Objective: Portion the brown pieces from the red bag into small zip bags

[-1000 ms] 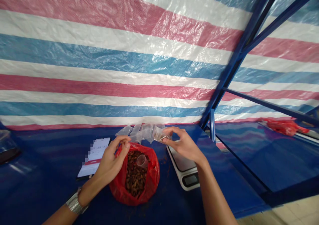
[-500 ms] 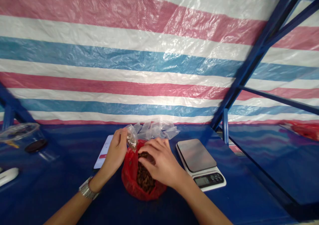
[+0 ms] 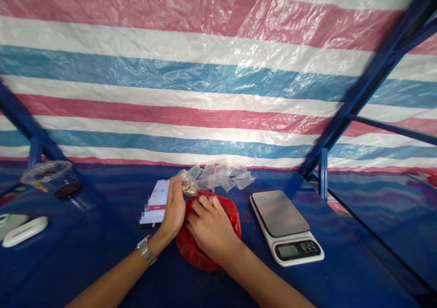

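With the left hand (image 3: 175, 209) pinching the clear bag (image 3: 189, 184), best work low over the red bag (image 3: 197, 259) under the right hand (image 3: 210, 228), whose grip I cannot tell.

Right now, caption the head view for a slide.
Left hand at a clear bag, right hand over a red bag, scale alongside.

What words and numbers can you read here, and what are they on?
"01 39", on the phone screen; the colon or dots between are unclear.
Marks on the phone's red bar: too small to read.
The scale's display: too blurred to read.
The scale's buttons: marks too small to read.
I see no other writing.
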A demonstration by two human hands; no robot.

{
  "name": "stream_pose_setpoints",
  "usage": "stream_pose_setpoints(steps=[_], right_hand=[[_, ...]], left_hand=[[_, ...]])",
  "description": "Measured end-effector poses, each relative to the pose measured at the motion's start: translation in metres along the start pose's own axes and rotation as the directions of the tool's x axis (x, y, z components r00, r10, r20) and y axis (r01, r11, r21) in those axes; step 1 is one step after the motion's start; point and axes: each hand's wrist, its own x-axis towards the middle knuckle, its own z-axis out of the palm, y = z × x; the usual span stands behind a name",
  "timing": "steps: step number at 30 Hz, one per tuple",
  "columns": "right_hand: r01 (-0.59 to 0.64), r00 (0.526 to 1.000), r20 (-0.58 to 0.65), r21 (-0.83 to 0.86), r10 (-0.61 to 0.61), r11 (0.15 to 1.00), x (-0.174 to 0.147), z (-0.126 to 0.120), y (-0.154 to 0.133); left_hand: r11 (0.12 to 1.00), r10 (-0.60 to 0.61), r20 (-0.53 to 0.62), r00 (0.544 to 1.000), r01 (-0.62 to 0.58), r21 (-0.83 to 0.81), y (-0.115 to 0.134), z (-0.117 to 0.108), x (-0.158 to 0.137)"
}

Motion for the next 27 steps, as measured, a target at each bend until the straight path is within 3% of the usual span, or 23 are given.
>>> stream_pose_setpoints(steps=[3, 6, 9, 11, 14, 19, 21, 25, 27], right_hand=[[-0.060, 0.997, -0.044, 0.092, 0.064, 0.994, -0.004, -0.017, 0.009], [-0.171, 0.966, -0.158, 0.211, 0.207, 0.962, -0.012, -0.042, 0.026], [-0.251, 0.890, -0.318, 0.255, 0.326, 0.934, -0.019, -0.058, 0.041], [-0.272, 0.858, -0.371, 0.259, 0.355, 0.927, -0.020, -0.060, 0.045], [-0.249, 0.885, -0.328, 0.270, 0.332, 0.930, -0.017, -0.056, 0.043], [-0.254, 0.896, -0.263, 0.357, 0.358, 0.899, -0.021, -0.058, 0.048], [-0.280, 0.914, -0.174, 0.382, 0.366, 0.881, -0.027, -0.060, 0.055], [-0.284, 0.959, 0.119, 0.343, 0.258, 0.896, -0.036, -0.054, 0.062], [-0.264, 0.962, 0.157, 0.336, 0.222, 0.904, -0.035, -0.046, 0.058]], left_hand=[[0.998, 0.058, 0.008, 0.998, -0.059, 0.032, 0.008, -0.004, 0.001], [0.960, 0.247, 0.134, 0.960, -0.261, 0.098, 0.014, -0.010, 0.004], [0.859, 0.413, 0.348, 0.841, -0.487, 0.156, 0.014, -0.015, 0.005], [0.805, 0.449, 0.476, 0.756, -0.573, 0.151, 0.014, -0.017, 0.003], [0.787, 0.439, 0.554, 0.707, -0.601, 0.143, 0.015, -0.016, -0.001], [0.815, 0.427, 0.530, 0.733, -0.566, 0.127, 0.015, -0.013, -0.002], [0.842, 0.415, 0.461, 0.785, -0.523, 0.133, 0.012, -0.012, -0.001], [0.899, 0.350, 0.313, 0.883, -0.410, 0.151, 0.004, -0.007, -0.002], [0.915, 0.325, 0.267, 0.907, -0.373, 0.153, 0.002, -0.005, -0.005]])
